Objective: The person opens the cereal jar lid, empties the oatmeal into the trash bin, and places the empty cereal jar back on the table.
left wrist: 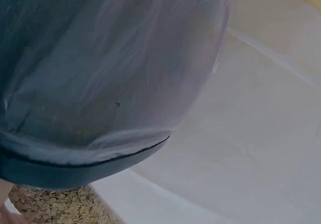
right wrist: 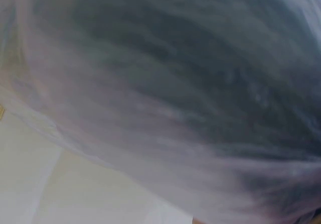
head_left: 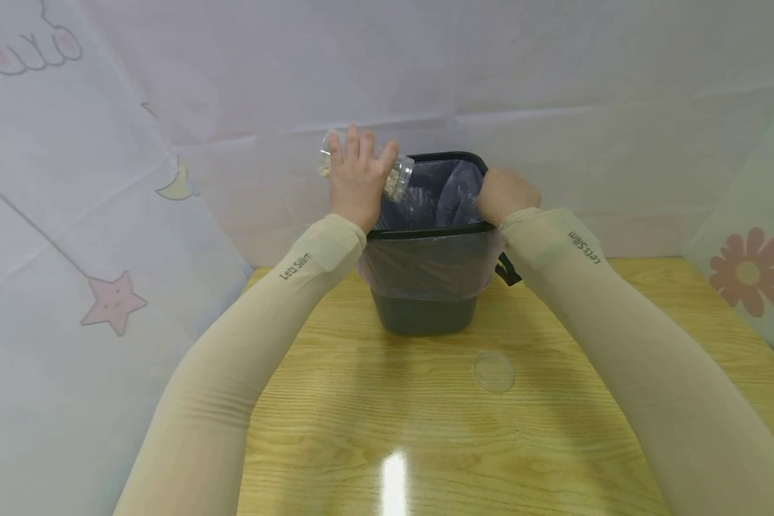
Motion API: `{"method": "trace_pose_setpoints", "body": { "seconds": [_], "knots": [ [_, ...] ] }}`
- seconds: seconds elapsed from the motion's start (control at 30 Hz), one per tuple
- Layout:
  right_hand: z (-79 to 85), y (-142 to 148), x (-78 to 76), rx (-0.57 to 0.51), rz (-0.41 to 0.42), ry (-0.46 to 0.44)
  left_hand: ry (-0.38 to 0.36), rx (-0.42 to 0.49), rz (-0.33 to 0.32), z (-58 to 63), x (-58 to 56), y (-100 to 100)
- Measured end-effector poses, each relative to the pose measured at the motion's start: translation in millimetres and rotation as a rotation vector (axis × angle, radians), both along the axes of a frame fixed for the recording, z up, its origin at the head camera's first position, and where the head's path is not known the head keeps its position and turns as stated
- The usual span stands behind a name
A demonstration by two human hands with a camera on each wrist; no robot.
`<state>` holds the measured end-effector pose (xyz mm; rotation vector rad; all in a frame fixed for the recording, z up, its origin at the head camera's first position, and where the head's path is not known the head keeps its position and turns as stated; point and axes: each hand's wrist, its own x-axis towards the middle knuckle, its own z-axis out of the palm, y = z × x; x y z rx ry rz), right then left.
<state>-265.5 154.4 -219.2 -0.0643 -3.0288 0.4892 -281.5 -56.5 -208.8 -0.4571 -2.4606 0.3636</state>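
In the head view my left hand [head_left: 359,175] holds a clear plastic jar [head_left: 400,179] on its side, mouth toward the inside of a dark trash can [head_left: 426,315]. Pale oat flakes [left wrist: 60,206] fill part of the jar, seen below the can's rim in the left wrist view. A thin translucent trash bag [head_left: 458,193] lines the can and folds down over its outside. At the can's right side my right hand [head_left: 508,193] grips the rim with the bag; its fingertips are hidden. The right wrist view is mostly filled by the bag [right wrist: 150,108].
A round clear lid [head_left: 494,372] lies on the wood-grain table [head_left: 361,430] in front of the can. Beside my right forearm, a black handle [head_left: 507,271] sticks out from the can. A pale printed cloth [head_left: 555,86] hangs close behind and at both sides.
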Motion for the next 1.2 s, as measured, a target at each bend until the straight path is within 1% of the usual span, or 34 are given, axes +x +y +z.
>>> {"method": "trace_pose_setpoints", "body": {
  "seconds": [0.2,0.47,0.77,1.2],
  "knots": [
    [-0.2,0.4,0.3,-0.003,0.003,0.003,-0.001,0.000,-0.010,0.2,-0.6,0.4],
    [0.0,0.9,0.9,-0.011,-0.002,-0.011,0.031,0.003,-0.021,-2.3,-1.0,0.7],
    [-0.1,1.1,1.4,-0.013,0.002,-0.010,0.014,0.013,-0.016,-1.7,-0.9,0.9],
    [-0.2,1.5,-1.6,-0.007,-0.003,-0.027,0.029,0.004,-0.016,-1.4,-1.9,0.3]
  ]
}}
